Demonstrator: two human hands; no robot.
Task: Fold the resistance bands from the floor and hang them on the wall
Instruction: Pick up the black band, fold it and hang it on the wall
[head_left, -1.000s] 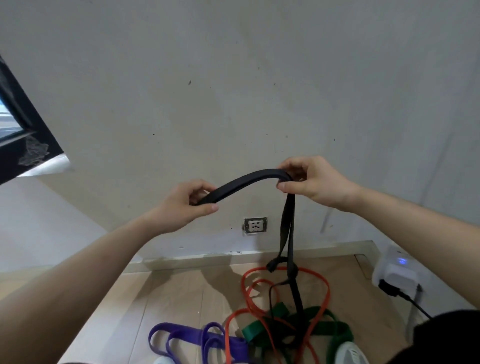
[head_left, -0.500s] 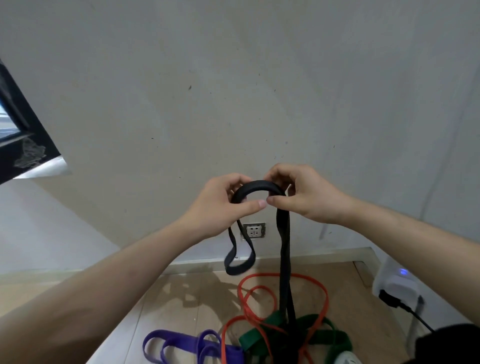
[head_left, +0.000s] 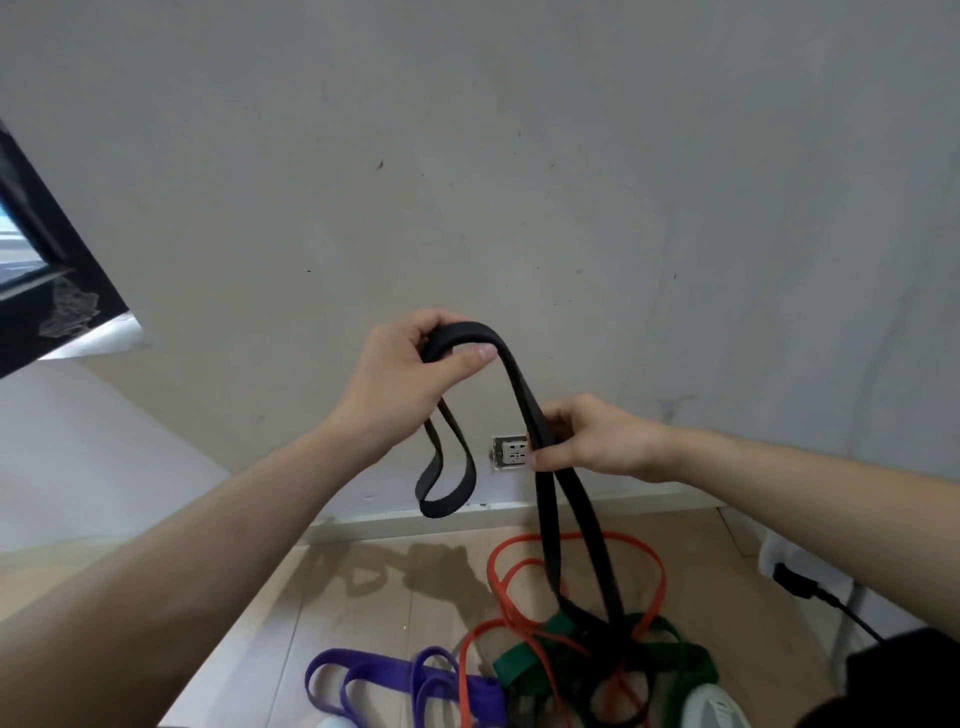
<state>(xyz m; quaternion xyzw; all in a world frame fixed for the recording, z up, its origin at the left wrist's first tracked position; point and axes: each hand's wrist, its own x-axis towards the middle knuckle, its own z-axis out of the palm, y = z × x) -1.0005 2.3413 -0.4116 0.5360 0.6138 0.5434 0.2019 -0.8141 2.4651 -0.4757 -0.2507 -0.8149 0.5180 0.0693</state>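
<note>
A black resistance band (head_left: 519, 384) is held up in front of the grey wall (head_left: 519, 156). My left hand (head_left: 410, 374) grips its folded top, and a short loop hangs below that hand. My right hand (head_left: 587, 436), lower and to the right, grips the two long strands, which run down to the floor. On the wooden floor (head_left: 363, 597) lie an orange band (head_left: 649, 566), a green band (head_left: 675, 649) and a purple band (head_left: 395, 680), tangled together.
A wall socket (head_left: 511, 452) sits just above the skirting behind the band. A white device (head_left: 810, 571) with a black cable stands at the right. A dark window frame (head_left: 47, 275) is at the upper left.
The two hands were together at the top of the band. My left hand has kept the folded top and risen slightly, while my right hand has slid down the strands.
</note>
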